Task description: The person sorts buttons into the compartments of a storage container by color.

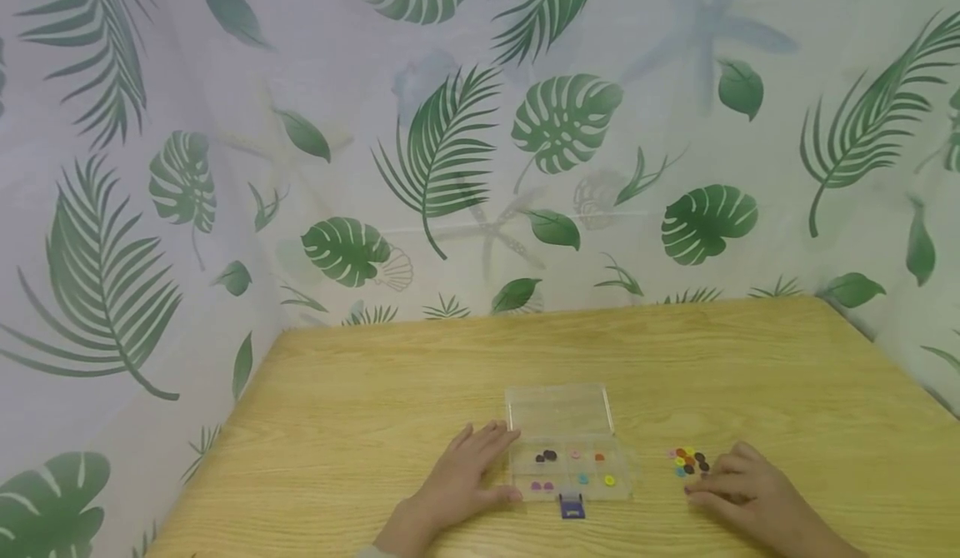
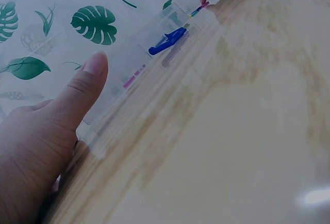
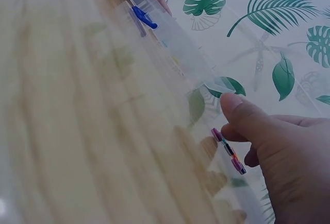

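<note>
A clear plastic compartment box (image 1: 536, 470) lies with its lid (image 1: 558, 410) folded back and a blue latch (image 1: 572, 506) at its front. Inside are black buttons (image 1: 551, 455), purple buttons (image 1: 542, 486) and single buttons of other colours. My left hand (image 1: 463, 476) rests at the box's left side, fingers extended, thumb at the front corner. To the right of the box, several mixed buttons (image 1: 689, 460) lie in a loose cluster. My right hand (image 1: 750, 490) is beside them. Its index fingertip touches a purple button (image 3: 216, 134) on the table, with the thumb (image 3: 232, 103) raised apart from it.
Box and buttons sit on a wood-grain table (image 1: 360, 391) near its front. Behind and beside the table hangs a white sheet (image 1: 465, 275) printed with green leaves.
</note>
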Demonstrator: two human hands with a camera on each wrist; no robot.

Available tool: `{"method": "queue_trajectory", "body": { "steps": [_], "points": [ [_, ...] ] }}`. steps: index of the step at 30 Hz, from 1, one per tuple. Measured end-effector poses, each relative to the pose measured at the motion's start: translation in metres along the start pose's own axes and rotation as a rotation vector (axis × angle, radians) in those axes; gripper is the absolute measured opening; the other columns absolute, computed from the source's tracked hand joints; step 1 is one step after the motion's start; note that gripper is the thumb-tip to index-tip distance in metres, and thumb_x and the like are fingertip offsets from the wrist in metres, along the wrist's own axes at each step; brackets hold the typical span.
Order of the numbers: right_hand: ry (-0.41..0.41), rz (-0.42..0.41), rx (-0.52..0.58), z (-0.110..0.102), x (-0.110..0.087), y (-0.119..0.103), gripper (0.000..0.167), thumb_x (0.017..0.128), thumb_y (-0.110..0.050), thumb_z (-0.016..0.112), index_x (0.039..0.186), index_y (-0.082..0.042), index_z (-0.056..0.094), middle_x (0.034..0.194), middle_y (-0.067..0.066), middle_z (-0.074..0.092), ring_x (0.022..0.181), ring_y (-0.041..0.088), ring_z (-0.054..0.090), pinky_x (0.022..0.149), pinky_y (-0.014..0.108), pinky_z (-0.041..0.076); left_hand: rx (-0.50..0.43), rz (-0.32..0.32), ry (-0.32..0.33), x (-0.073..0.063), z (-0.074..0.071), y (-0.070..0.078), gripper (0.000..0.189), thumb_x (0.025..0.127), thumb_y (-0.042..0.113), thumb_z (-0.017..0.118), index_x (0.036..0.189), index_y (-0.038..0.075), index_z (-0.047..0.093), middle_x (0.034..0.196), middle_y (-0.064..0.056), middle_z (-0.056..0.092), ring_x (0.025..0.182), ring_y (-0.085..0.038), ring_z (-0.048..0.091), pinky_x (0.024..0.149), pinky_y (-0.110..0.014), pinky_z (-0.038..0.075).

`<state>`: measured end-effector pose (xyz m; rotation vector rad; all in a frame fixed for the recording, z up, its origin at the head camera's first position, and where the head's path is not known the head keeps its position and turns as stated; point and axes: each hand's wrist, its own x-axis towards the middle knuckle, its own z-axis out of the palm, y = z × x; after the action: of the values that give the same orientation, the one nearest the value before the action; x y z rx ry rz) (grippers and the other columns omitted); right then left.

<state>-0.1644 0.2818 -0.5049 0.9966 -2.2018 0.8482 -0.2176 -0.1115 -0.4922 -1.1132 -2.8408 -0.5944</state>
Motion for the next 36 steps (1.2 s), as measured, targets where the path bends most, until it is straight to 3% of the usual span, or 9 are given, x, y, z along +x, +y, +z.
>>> {"method": "queue_trajectory", "body": {
  "steps": [8,16,26,36],
  "points": [
    [-0.009,0.123,-0.031,0.002,0.002,-0.006,0.032,0.058,-0.003,0.084,0.087,-0.016,0.077,0.080,-0.020,0.059,0.076,-0.005,0.038,0.057,0.009,0.034,0.001,0.016,0.016,-0.001,0.000,0.000,0.075,0.087,0.059,0.053,0.147,0.018,0.034,0.150,-0.008,0.036,0.138,-0.026,0.034,0.116,-0.051,0.020],
    [-0.097,0.358,0.058,-0.001,0.004,-0.009,0.021,0.073,-0.008,0.078,0.089,-0.021,0.077,0.080,-0.019,0.064,0.072,-0.002,0.044,0.055,0.016,0.040,-0.004,0.013,0.018,-0.001,-0.002,0.000,0.075,0.086,0.059,0.052,0.147,0.018,0.035,0.150,-0.008,0.036,0.139,-0.026,0.033,0.116,-0.051,0.019],
    [-0.063,0.258,0.051,0.004,0.006,-0.011,0.025,0.073,-0.001,0.076,0.088,-0.020,0.071,0.078,-0.018,0.060,0.069,-0.004,0.046,0.057,0.011,0.043,0.002,0.010,0.020,0.000,-0.002,-0.001,0.074,0.086,0.058,0.054,0.147,0.019,0.035,0.150,-0.007,0.037,0.139,-0.026,0.034,0.116,-0.050,0.020],
    [-0.139,0.310,0.101,0.004,0.004,-0.011,0.024,0.080,-0.002,0.071,0.088,-0.024,0.064,0.071,-0.021,0.047,0.064,-0.002,0.043,0.050,0.017,0.040,-0.011,0.001,0.005,0.000,0.000,0.000,0.075,0.086,0.058,0.054,0.147,0.020,0.034,0.151,-0.006,0.035,0.140,-0.025,0.032,0.117,-0.049,0.018]
  ]
}}
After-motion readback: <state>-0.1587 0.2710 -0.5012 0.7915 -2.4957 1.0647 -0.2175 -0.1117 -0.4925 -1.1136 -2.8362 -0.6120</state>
